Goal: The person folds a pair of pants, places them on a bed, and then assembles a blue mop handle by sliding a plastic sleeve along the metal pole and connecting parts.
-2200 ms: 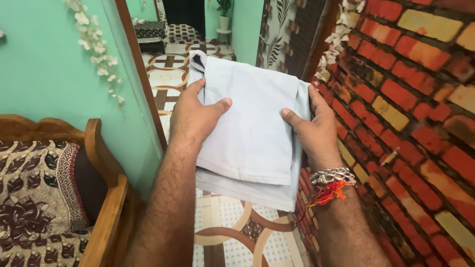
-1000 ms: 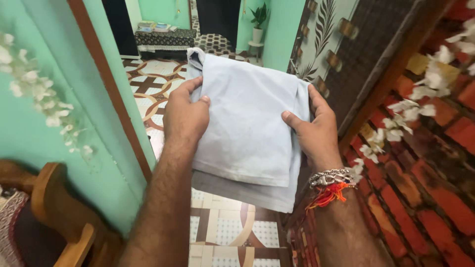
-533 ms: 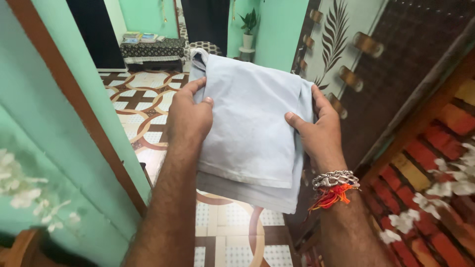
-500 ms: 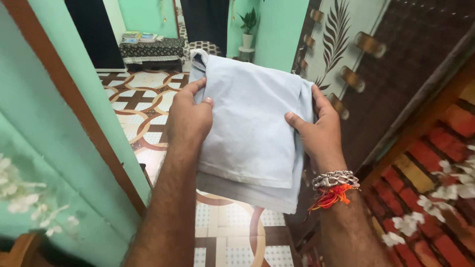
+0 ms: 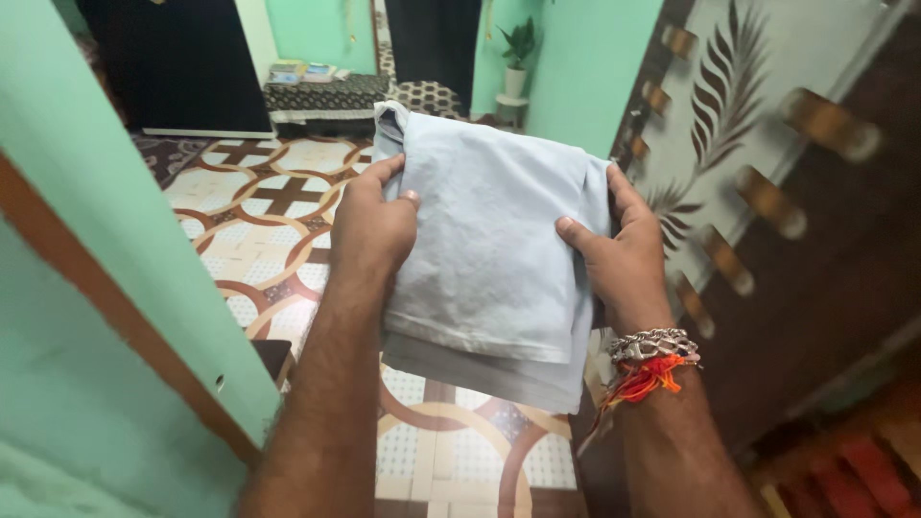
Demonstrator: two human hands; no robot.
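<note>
A folded pale blue cloth (image 5: 489, 240) is held up in front of the person, between the two hands and well above the floor. The left hand (image 5: 372, 230) grips its left edge, thumb pressed on the top face and fingers curled behind. The right hand (image 5: 622, 251) grips the right edge the same way, thumb on top and fingers wrapped around the side. Both hands are closed on the cloth. A silver chain bracelet (image 5: 650, 342) and an orange thread (image 5: 641, 380) sit on the right wrist.

Below and beyond the cloth lies a patterned tile floor (image 5: 259, 221) with brown rings and crosses. A green wall with a brown door frame (image 5: 86, 278) stands close on the left, and a dark door panel with a leaf pattern (image 5: 767, 182) stands close on the right. Farther off, a low bench with a dark patterned cover (image 5: 321, 96) sits by the far wall, with a potted plant (image 5: 516, 59) near it. Nothing lies between the hands and the cloth.

The cloth's long axis runs away from the person, tilted slightly to the left. Its bunched end points toward the far room, and its layered, flat lower edge hangs nearest the person.
</note>
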